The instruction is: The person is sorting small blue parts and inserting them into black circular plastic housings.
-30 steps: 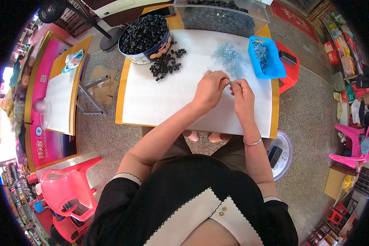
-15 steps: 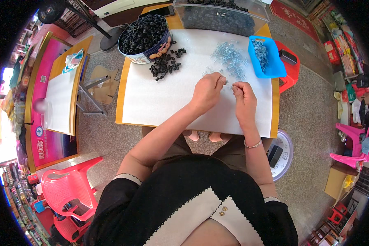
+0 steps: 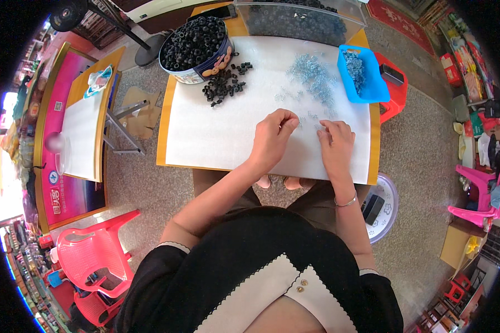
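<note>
A loose pile of small pale-blue pieces (image 3: 312, 76), perhaps springs or pins, is spread over the white-covered table (image 3: 216, 133), with a few strays nearer me. My left hand (image 3: 272, 141) is closed in a pinch just below the strays. Whatever its fingertips hold is too small to make out. To its right my right hand (image 3: 337, 149) lies low over the white sheet, fingers stretched forward and slightly apart beside some stray pieces. Farther left, small black cylindrical parts (image 3: 223, 86) lie in a heap against a round tub (image 3: 194, 73) full of similar black parts.
A blue basket (image 3: 375, 89) with more pale-blue pieces stands at the right edge, beside a red stool (image 3: 395, 102). A clear box (image 3: 294, 25) of black parts occupies the table's far side. A pink chair (image 3: 94, 252) and a side table (image 3: 83, 133) are on the left.
My hands have moved apart and nearer to me. The left has drawn back to the left, still pinched; the right has gone from a pinch to fingers stretched over the sheet.
</note>
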`<act>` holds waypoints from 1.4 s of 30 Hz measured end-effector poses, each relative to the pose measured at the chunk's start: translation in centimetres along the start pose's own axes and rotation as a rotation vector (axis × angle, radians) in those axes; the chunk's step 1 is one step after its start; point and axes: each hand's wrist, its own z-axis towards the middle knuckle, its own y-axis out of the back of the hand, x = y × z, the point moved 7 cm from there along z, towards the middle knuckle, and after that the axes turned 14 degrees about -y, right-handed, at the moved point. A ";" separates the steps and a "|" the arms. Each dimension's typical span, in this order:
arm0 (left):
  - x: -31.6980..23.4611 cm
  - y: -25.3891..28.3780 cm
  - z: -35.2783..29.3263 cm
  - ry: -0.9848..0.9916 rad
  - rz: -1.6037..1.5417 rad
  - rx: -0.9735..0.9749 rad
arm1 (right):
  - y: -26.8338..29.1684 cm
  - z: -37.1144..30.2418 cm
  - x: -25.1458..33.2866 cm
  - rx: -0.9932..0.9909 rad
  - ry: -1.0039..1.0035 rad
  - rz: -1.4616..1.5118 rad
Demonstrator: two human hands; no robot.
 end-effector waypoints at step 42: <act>2.7 -3.5 -2.4 0.498 -0.895 0.056 | -0.8 -1.7 2.8 0.259 -0.118 0.435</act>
